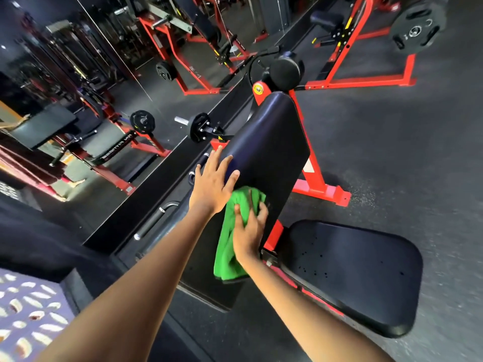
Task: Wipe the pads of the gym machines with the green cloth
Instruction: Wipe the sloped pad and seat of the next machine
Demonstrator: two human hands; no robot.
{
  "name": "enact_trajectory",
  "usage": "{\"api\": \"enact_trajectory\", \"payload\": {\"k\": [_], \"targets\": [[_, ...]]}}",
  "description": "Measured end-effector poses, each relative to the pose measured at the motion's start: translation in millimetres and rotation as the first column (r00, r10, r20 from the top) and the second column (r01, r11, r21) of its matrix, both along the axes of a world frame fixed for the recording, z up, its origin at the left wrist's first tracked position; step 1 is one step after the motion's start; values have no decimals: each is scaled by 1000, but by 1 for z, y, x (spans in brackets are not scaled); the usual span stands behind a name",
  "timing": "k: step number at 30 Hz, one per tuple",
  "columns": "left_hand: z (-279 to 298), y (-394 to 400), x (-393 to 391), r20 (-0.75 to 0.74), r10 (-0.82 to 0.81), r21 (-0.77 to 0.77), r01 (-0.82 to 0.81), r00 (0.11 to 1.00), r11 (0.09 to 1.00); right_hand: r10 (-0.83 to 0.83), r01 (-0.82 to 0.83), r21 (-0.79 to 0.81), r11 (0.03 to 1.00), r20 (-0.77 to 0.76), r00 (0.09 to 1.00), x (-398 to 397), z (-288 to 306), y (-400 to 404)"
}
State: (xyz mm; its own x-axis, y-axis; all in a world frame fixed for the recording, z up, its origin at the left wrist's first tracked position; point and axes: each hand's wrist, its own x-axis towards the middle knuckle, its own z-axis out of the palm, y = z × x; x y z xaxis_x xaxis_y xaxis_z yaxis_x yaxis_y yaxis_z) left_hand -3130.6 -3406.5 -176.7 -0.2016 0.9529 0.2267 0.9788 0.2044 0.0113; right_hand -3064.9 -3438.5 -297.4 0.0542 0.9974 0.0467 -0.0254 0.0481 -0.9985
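Red-framed machines are standing on dark gym flooring, mirrors running along at ten o'clock. Right hand (pixel 249 226) is gripping the cloth (pixel 232 239), fingers curled into it, pressing it on the back pad (pixel 271 142) at centre. Left hand (pixel 213 182) is lying flat, fingers spread, bracing the pad's edge at eleven o'clock. Long overlapping strokes with steady pressure would probably be cleaning best.

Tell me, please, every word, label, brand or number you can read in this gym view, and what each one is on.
Mirrored white lettering on a black bar of the reflected machine: looks like "FITNESS", rest unreadable.
Round yellow badge on the red frame above the back pad: too small to read.
Weight plate markings: blurred.
Green cloth: no text.
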Motion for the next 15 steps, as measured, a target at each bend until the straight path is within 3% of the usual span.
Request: {"api": "enact_trajectory", "payload": {"k": [2, 4, 6, 8, 10, 12, 15], "targets": [[0, -1, 0, 4, 3, -20, -3, 1000, 1000, 33, -37, -151, 988, -28, 999, 7, -26, -5], [0, 0, 1, -7, 4, -35, -4, 1000, 999, -47, 0, -456, 890, -91, 995, 10, -36, 20], [1, 0, 2, 3, 10, -34, -10, 1000, 999, -114, 51, -549, 834, -81, 990, 9, -24, 56], [2, 0, 2, 25, 9, -36, -8, 1000, 999, -97, 62, -436, 898, -57, 994, 8, 7, 83], [1, 2, -1, 29, -18, -33, 19, 999, 999, -39, 28, -170, 985, -61, 997, 7, 35, 90], [1, 3, -4, 40, -57, -36, 59, 998, 998, 39, -40, 62, 997, 17, 999, 8, 40, 70], [-2, 4, -4, 72, -63, -54, 67, 995, 996, 54, -63, 158, 985, 61, 997, 10, 2, 34]]}}
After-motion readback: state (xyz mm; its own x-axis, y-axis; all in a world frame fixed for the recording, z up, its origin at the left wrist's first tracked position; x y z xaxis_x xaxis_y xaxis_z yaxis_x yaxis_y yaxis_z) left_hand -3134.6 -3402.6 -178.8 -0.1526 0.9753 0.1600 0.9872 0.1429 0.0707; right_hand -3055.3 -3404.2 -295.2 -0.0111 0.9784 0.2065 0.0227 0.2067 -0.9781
